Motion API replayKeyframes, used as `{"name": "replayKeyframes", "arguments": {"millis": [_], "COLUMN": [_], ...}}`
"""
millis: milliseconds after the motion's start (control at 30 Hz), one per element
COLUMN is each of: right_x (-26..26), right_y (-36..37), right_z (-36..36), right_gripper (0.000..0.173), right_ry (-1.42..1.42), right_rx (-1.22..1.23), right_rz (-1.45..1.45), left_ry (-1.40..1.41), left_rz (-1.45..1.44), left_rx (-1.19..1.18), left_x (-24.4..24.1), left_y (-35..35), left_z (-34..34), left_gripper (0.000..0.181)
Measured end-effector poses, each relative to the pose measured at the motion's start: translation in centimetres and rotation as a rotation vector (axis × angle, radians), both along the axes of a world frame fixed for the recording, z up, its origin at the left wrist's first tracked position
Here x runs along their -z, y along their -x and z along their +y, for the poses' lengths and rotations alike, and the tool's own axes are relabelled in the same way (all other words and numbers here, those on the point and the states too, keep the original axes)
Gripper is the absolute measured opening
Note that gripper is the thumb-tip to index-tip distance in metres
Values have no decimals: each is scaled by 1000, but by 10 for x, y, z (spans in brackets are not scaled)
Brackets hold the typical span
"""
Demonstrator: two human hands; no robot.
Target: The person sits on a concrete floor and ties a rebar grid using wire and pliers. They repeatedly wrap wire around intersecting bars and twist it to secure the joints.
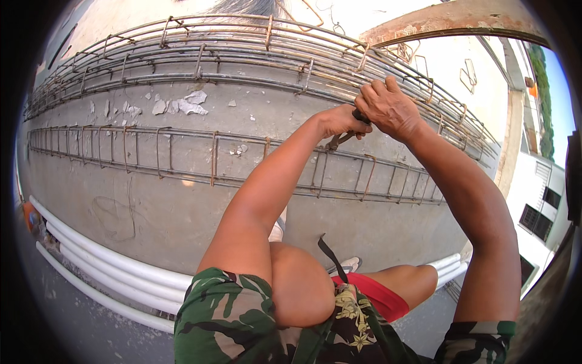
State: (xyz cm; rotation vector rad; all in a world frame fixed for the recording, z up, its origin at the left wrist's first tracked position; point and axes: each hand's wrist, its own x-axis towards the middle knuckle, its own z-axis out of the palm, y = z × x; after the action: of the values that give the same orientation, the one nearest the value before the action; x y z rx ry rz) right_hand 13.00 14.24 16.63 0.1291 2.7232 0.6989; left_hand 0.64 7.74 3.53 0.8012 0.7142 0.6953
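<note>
My left hand [344, 120] and my right hand [390, 109] meet at a metal hand tool [337, 142] with a dark grip, which looks like pincers. My left fingers curl round it. My right hand closes over the dark handle end from the other side, its fingers partly hidden. The tool's head rests at the upper bars of a narrow rebar cage [213, 157], close to one of its stirrups. My left forearm hides part of this cage. Whether a tie wire sits in the jaws cannot be seen.
Larger rebar cages [198, 59] lie behind, along the grey concrete slab [236, 218]. Broken plaster flakes [193, 103] are scattered between cages. A thin wire loop [113, 216] lies at left. White pipes [118, 291] run along the slab's near edge. A beam [454, 22] crosses upper right.
</note>
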Motion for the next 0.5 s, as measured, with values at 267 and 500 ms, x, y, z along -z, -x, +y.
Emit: {"name": "replayKeyframes", "arguments": {"millis": [267,500], "right_x": [1,-7], "right_y": [49,81], "right_z": [8,11], "right_gripper": [13,18], "right_ry": [275,213], "right_rx": [348,521], "right_rz": [-427,-621], "left_ry": [-133,-302], "left_rz": [692,797], "left_rx": [-697,-481], "left_x": [-41,1], "left_y": [-50,-41], "left_z": [-35,-8], "left_gripper": [60,32]}}
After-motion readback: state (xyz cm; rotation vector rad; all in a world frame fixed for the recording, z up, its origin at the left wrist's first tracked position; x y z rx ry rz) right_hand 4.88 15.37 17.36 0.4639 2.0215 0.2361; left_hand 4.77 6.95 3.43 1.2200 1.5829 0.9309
